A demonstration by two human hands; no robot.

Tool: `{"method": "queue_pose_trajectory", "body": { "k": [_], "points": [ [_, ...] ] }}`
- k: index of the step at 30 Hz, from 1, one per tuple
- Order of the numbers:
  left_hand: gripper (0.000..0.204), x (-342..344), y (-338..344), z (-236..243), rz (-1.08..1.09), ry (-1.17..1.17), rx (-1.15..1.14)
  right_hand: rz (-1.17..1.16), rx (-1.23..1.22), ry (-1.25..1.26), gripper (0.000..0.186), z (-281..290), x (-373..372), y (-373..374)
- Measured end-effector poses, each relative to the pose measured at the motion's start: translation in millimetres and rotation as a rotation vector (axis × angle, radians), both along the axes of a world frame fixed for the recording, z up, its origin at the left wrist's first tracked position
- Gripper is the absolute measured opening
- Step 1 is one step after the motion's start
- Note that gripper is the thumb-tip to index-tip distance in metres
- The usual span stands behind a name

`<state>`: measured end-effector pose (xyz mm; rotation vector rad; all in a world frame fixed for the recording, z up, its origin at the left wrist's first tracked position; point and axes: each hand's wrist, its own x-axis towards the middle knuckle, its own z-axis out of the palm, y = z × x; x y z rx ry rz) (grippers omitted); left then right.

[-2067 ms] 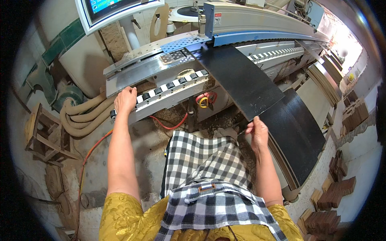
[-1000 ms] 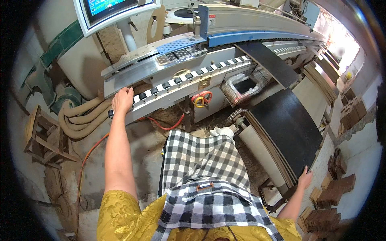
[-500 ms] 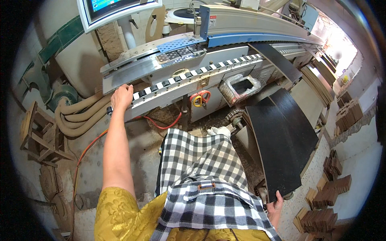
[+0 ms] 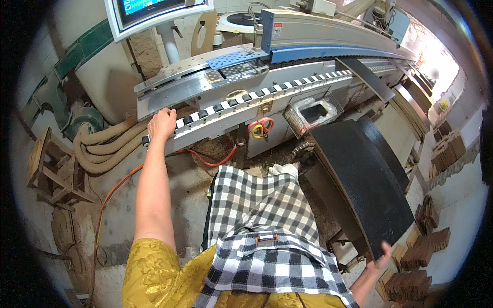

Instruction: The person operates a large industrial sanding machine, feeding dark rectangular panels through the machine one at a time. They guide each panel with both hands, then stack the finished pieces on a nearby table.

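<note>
Against black panel [image 4: 364,179], right hand [image 4: 379,261], seemingly half-curled

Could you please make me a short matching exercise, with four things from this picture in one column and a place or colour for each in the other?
Things:
1. Left hand
2. Monitor
3. Right hand
4. Apron

Places and colours:
A. At the near end of a large black panel
B. Black-and-white checks
C. At the left end of the roller rail
D. White-framed, at the top edge of the picture

Right pairs: 1-C, 2-D, 3-A, 4-B
</note>
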<state>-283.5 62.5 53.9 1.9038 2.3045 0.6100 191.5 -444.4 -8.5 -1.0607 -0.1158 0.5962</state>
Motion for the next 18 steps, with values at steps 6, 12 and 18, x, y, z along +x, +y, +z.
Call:
{"method": "queue_pose_trajectory", "body": {
  "k": [6,12,18],
  "points": [
    [0.038,-5.1,-0.2,-5.8,0.003,-0.004,0.009,0.014,0.045,-0.079,0.063,21.4,-15.9,7.4],
    [0.039,0.4,1.4,0.0,-0.012,-0.007,0.002,0.181,0.17,0.01,0.05,6.7,-40.8,86.5],
    [0.038,0.7,-3.1,1.4,0.009,-0.008,0.014,0.569,0.105,0.1,0.037,4.5,-92.2,200.8]
  ]
}}
